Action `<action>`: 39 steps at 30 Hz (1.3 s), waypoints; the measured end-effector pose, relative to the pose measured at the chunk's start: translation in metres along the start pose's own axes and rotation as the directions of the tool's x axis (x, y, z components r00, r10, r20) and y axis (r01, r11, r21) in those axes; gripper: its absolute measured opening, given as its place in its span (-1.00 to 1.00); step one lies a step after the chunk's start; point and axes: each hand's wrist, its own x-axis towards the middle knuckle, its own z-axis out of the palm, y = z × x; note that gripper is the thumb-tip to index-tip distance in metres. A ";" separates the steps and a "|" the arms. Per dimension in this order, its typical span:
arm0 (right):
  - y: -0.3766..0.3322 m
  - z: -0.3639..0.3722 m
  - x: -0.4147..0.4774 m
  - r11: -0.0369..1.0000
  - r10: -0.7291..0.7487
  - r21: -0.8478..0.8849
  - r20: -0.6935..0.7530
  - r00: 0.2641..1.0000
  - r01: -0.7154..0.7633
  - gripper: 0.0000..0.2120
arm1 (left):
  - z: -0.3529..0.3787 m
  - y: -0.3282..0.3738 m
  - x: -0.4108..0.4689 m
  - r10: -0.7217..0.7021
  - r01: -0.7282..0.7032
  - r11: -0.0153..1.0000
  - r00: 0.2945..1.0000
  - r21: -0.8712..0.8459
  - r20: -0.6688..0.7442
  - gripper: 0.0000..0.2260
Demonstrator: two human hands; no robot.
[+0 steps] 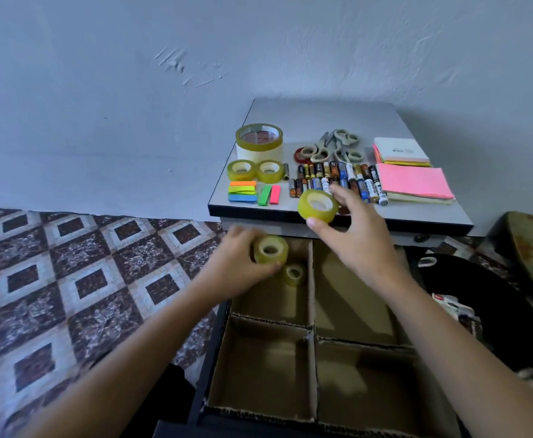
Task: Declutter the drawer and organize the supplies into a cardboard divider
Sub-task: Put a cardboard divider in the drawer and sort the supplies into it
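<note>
Left hand: the left hand (243, 260) is curled round a yellowish tape roll (270, 249), hole facing me, at the left rim of the far-left compartment.
Right hand: the right hand (360, 235) is raised, pinching a second tape roll (318, 205) between thumb below and fingers above, in front of the table's front edge and the batteries.
Cardboard divider: the cardboard divider (313, 295) sits in the open drawer (217, 343) below the tabletop and splits it into four compartments.
Already filed: a smaller roll (294, 274) stands on edge in the far-left compartment, just right of the left hand's roll.
Tabletop: the grey table (322, 115) carries the remaining supplies in rows.
Big rolls: a wide clear roll stacked on a cream one (259, 140); red print runs round the clear roll's core, but I cannot make it out.
Small rolls: a pair of yellowish rolls (255, 170) lie side by side in front of that stack.
Page flags: orange, yellow, green and blue strips (243, 191), with a green and a pink strip beside them.
Batteries: a crowded row of batteries (337, 180); labels in black, gold, blue and white, lettering too small to read.
Scissors: grey-handled scissors (334, 147) lie behind the batteries, beside a red roll (299, 154).
Notes: a pink sticky pad (413, 181) at the right, and behind it a stack of pads (401, 150) topped with white paper bearing small dark marks, unreadable.
</note>
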 end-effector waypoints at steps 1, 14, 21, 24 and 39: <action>0.006 0.000 -0.008 1.000 0.020 -0.002 0.011 1.000 -0.020 -0.40 | 0.015 -0.003 0.000 -0.042 0.041 0.999 0.997 0.006 0.059 -0.51; 0.044 0.011 -0.044 0.990 0.133 -0.038 0.000 0.991 -0.133 -0.42 | 0.110 -0.020 0.056 -0.229 0.218 0.972 0.964 0.090 0.134 -0.58; 0.041 0.018 -0.044 0.990 0.139 0.007 0.023 0.990 -0.139 -0.43 | 0.091 -0.022 0.047 -0.151 0.149 0.988 0.985 0.028 0.085 -0.55; 0.034 0.032 -0.040 0.993 0.122 -0.007 0.077 0.990 -0.122 -0.45 | 0.063 -0.025 0.025 -0.008 0.013 0.998 0.995 0.054 -0.095 -0.65; 0.037 0.154 0.006 0.829 0.296 -0.553 0.307 0.905 -0.083 -0.54 | 0.060 -0.079 -0.012 -0.291 0.264 0.947 0.946 -0.181 -0.141 -0.56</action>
